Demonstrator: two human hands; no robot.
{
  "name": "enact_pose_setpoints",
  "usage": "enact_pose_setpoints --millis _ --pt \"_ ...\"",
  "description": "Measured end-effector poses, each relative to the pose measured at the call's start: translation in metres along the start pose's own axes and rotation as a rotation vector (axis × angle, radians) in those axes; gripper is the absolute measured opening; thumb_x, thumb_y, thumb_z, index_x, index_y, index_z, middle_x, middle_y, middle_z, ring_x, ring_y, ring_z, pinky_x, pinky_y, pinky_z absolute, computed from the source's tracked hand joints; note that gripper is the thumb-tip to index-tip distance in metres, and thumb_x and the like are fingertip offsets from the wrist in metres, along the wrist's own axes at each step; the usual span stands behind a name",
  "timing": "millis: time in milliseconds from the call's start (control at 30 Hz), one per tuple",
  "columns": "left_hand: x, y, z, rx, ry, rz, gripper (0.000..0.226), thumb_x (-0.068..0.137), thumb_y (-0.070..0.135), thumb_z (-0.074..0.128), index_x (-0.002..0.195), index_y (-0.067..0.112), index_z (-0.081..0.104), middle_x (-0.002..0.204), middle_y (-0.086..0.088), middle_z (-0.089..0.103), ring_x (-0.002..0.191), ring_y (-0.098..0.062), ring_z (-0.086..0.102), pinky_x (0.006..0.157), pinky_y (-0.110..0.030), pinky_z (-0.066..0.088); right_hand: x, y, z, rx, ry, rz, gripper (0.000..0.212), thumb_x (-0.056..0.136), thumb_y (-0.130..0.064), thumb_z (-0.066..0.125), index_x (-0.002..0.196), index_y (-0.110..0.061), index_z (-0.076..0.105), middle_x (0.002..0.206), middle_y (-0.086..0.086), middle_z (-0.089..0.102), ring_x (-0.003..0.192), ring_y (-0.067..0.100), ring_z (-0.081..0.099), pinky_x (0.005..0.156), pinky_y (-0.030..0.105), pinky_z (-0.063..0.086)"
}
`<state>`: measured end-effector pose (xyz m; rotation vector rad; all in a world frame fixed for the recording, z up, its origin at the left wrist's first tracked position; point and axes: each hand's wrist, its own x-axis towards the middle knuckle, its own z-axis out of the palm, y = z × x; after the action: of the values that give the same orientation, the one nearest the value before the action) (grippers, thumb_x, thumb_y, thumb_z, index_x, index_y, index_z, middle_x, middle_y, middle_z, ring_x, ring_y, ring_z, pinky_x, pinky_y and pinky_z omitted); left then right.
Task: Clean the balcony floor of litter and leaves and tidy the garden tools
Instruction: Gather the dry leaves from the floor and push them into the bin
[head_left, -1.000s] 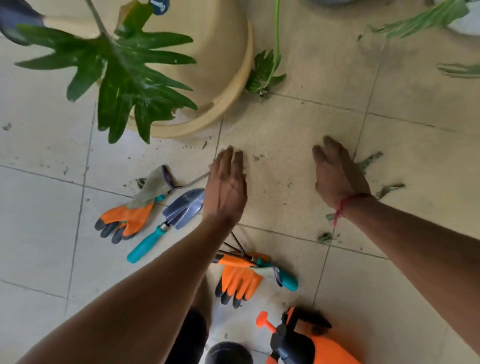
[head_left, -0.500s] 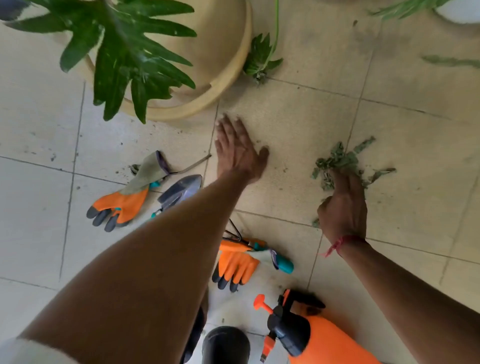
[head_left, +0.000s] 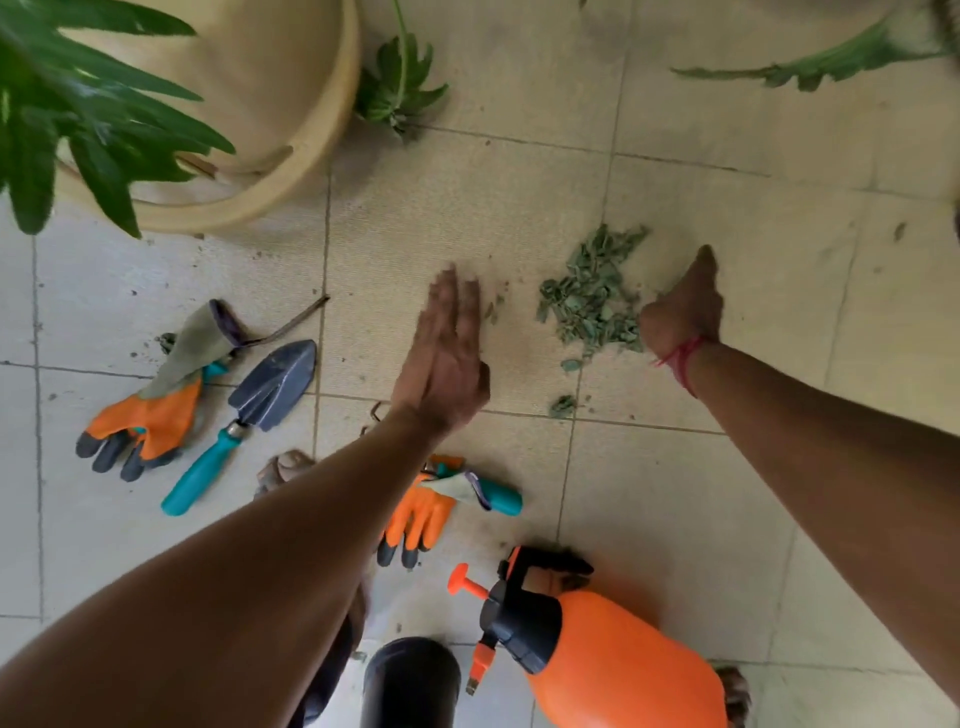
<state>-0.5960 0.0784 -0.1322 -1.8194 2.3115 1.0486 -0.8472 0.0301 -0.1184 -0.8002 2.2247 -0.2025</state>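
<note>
Your left hand (head_left: 447, 353) is flat by the tiled floor (head_left: 675, 519), left of the leaf pile (head_left: 592, 296); its grip is slack, fingers straight and pressed side by side, holding nothing. Your right hand (head_left: 680, 306) stands on edge against the pile's right side, fingers stretched away from you. Far left, the beige pot (head_left: 291, 104) holds a broad-leaved plant (head_left: 93, 119). Near you, an orange sprayer bottle (head_left: 613, 660) lies beside a dark round container (head_left: 410, 675) whose contents are hidden. The trowel (head_left: 260, 405) lies left.
</note>
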Motion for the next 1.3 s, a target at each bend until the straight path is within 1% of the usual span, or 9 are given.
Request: enact_pose_setpoints --millis 100,200,300,433,533,633,733,900,1300 --pt "-0.003 0.014 0.001 -0.104 -0.029 -0.261 0.106 0.083 0.030 0.058 0.153 0.003 -0.017 0.158 -0.023 -0.026 0.147 -0.036 -0.023 0.122 -0.044 -0.007 -0.031 0.006 0.009 -0.141 -0.158 -0.194 0.098 0.080 0.011 0.058 0.154 -0.022 0.004 0.154 0.016 0.032 0.130 0.034 0.047 0.100 0.047 0.049" --pt "0.002 0.035 0.009 -0.228 -0.050 -0.356 0.113 0.080 0.030 0.063 0.152 0.006 -0.021 0.158 -0.020 -0.028 0.146 -0.035 -0.025 0.122 -0.046 -0.006 -0.046 0.003 0.007 -0.164 -0.012 -0.387 0.084 0.080 0.010 0.057 0.151 -0.016 0.021 0.133 0.015 0.057 0.110 0.032 0.061 0.089 0.029 0.051" --pt "0.012 0.056 0.014 -0.270 -0.055 -0.318 0.116 0.077 0.022 0.065 0.152 0.007 -0.021 0.158 -0.020 -0.027 0.145 -0.035 -0.027 0.121 -0.050 -0.006 -0.022 -0.014 0.004 -0.236 0.037 -0.432 0.086 0.081 0.011 0.058 0.152 -0.010 0.015 0.155 0.015 0.030 0.134 0.031 0.043 0.099 0.024 0.041" --pt "0.030 0.077 0.015 -0.314 -0.092 -0.134 0.115 0.074 0.001 0.062 0.152 0.008 -0.022 0.159 -0.017 -0.026 0.147 -0.031 -0.023 0.124 -0.047 0.006 0.005 -0.027 0.002 -0.481 -0.215 -0.428 0.093 0.081 0.014 0.052 0.154 -0.013 0.000 0.161 0.011 -0.008 0.149 0.026 0.000 0.120 0.039 0.020" --pt "0.028 0.079 0.007 -0.290 -0.095 0.029 0.099 0.078 0.009 0.050 0.155 0.006 -0.012 0.162 -0.017 -0.018 0.151 -0.032 -0.007 0.117 -0.042 0.033 -0.007 -0.020 0.004 -0.538 -0.296 -0.636 0.089 0.079 0.012 0.060 0.153 -0.012 0.016 0.161 0.012 0.010 0.147 0.026 0.018 0.118 0.039 0.027" --pt "0.015 0.065 -0.001 -0.236 0.032 0.014 0.085 0.082 0.032 0.034 0.155 0.001 0.005 0.163 -0.021 0.002 0.151 -0.034 0.008 0.117 -0.046 0.032 -0.040 0.008 0.001 -0.427 -0.148 -0.771 0.079 0.078 0.009 0.064 0.147 -0.013 0.033 0.150 0.010 0.040 0.134 0.027 0.044 0.108 0.035 0.042" --pt "0.011 0.041 -0.006 -0.096 0.135 -0.055 0.078 0.084 0.011 0.050 0.154 0.003 0.016 0.158 -0.021 0.021 0.146 -0.034 0.024 0.113 -0.046 0.038 -0.079 0.041 0.001 -0.227 0.157 -0.527 0.072 0.076 0.006 0.065 0.140 -0.015 0.042 0.135 0.010 0.049 0.117 0.025 0.053 0.086 0.027 0.052" --pt "0.025 0.031 -0.017 -0.044 0.134 -0.134 0.075 0.079 0.004 0.060 0.148 0.011 0.031 0.133 -0.018 0.042 0.113 -0.031 0.049 0.089 -0.039 0.052 -0.128 0.071 0.040 -0.017 -0.100 0.017 0.122 0.063 -0.005 0.086 0.153 -0.020 0.005 0.141 0.014 0.030 0.119 0.034 0.051 0.089 0.034 0.053" --pt "0.007 0.050 0.012 -0.210 0.025 -0.281 0.097 0.060 0.002 0.080 0.142 0.014 0.029 0.123 -0.010 0.039 0.090 -0.015 0.042 0.073 -0.026 0.046 -0.080 0.027 0.042 0.193 0.237 -0.211 0.085 0.073 -0.004 0.079 0.143 -0.016 0.033 0.133 0.012 0.048 0.107 0.022 0.061 0.082 0.032 0.057"
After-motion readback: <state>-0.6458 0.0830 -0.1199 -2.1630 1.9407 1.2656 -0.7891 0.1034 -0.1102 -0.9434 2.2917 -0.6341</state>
